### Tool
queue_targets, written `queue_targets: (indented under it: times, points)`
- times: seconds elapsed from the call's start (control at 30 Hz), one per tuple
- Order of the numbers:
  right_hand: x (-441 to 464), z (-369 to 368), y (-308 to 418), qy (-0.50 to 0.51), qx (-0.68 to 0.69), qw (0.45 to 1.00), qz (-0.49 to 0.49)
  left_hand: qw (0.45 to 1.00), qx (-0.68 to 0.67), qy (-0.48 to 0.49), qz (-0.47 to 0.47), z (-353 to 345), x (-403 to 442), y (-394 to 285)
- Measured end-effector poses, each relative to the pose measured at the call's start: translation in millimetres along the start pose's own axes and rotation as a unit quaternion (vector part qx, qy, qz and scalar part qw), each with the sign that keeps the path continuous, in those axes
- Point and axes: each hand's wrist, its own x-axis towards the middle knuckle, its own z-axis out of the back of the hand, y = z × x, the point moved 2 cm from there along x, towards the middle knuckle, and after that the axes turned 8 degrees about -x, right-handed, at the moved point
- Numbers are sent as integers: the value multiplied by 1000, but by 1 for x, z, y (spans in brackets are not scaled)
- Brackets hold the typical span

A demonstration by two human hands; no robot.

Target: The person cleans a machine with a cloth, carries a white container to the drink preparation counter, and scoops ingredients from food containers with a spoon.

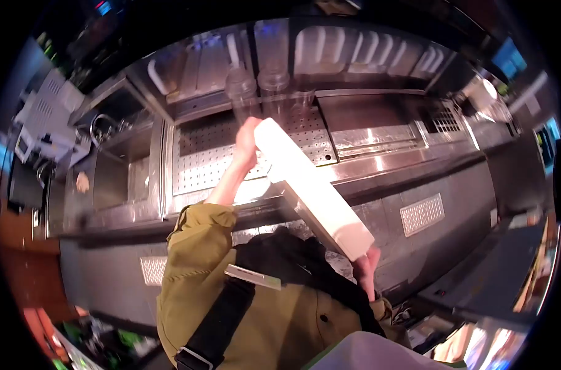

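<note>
A long white box-like object [317, 188] is held slantwise in front of my body, its far end over the metal counter. My left hand [248, 145] grips its upper left end, fingers partly hidden behind it. At its lower right end my right hand [367, 269] holds the corner from beneath. The object's surface is overexposed, so no markings can be read. Beyond my left hand, clear containers [240, 86] stand at the back of the perforated metal tray [200, 157].
A sink [138, 172] with a faucet [101, 126] is at left, beside a grey machine [52, 114]. Upright clear bins [320, 52] line the back. A white container [480, 94] stands far right. A dark worktop [487, 271] is at lower right. Floor grates [422, 214] lie below.
</note>
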Motion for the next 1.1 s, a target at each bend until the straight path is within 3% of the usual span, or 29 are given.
queue_targets:
  times: [0.07,0.27,0.4,0.47,0.5,0.6,0.63,0.67,0.7,0.77,0.8,0.87,1.1]
  points:
    - [33,1,9,93,-16,994,59,996,-6,-85,-39,28,3,6]
    - [90,-34,-2,140,48,980,133,982,34,-162,-96,95,-3,-18]
    - [92,-86,16,67,48,987,141,986,5,-142,-87,111,15,-65]
    - [92,-118,27,18,-47,980,190,987,-67,-143,-32,113,28,-95]
    - [90,-136,32,-13,-93,972,214,984,-89,-127,-83,111,31,-111]
    - [84,-182,36,-34,60,992,110,961,-186,-44,-202,130,50,-132]
    - [81,-198,39,-71,107,988,86,941,-161,-173,-242,132,43,-131]
    - [79,-211,46,-90,143,984,62,952,-155,-248,-87,134,20,-116]
    - [77,-226,56,-109,184,976,41,957,-167,-238,1,160,25,-81]
    - [79,-258,67,-134,243,960,46,987,5,-137,87,182,13,-3]
    - [82,-270,73,-130,248,957,78,943,-107,-145,279,160,-17,2]
    - [86,-285,82,-120,248,952,136,955,-181,-29,234,157,-22,24]
    - [100,-336,116,-125,224,954,156,975,-164,34,146,166,22,-9]
